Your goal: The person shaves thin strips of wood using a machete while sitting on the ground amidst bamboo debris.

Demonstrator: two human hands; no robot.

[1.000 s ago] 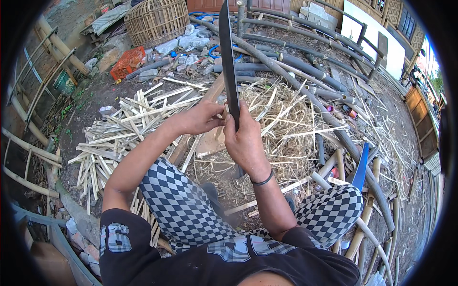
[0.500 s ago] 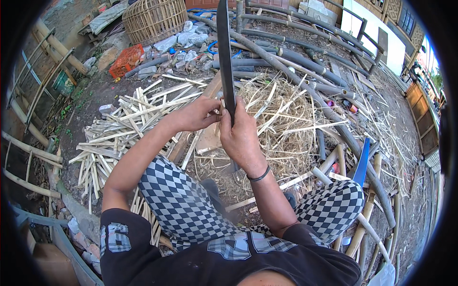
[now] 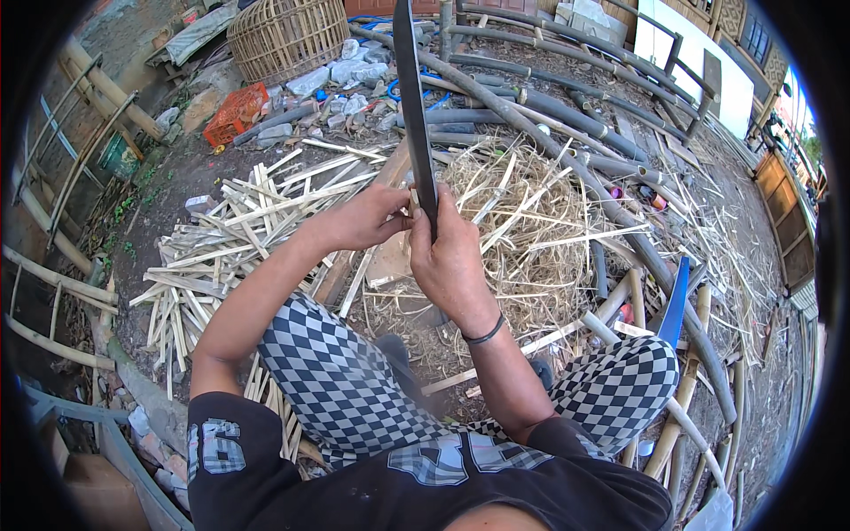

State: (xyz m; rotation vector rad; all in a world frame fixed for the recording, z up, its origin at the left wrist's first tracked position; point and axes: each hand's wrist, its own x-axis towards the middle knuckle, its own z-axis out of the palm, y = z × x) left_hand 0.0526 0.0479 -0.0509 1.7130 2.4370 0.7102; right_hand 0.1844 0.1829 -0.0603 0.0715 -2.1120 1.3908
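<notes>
A long dark machete (image 3: 413, 97) stands nearly upright in front of me, its tip running out of the top of the picture. My right hand (image 3: 450, 257) is closed around its lower end, and the handle is hidden in the fist. Close against the blade's left side, my left hand (image 3: 376, 217) pinches with thumb and fingers. A small pale bit shows at those fingertips, too little to name. Below the hands a flat wooden block (image 3: 387, 270) rests on the ground. Pale split bamboo strips (image 3: 226, 234) lie heaped to the left; curly shavings (image 3: 540, 248) are piled to the right.
A blue saw-like blade (image 3: 677, 301) leans by my right knee. Long bamboo poles (image 3: 575, 124) cross the ground at the back and right. Behind the strips are an orange crate (image 3: 235, 115), a woven bamboo basket (image 3: 288, 40) and broken stones (image 3: 350, 71).
The machete's upper part has tilted slightly to the left. Both hands keep nearly the same place and grip.
</notes>
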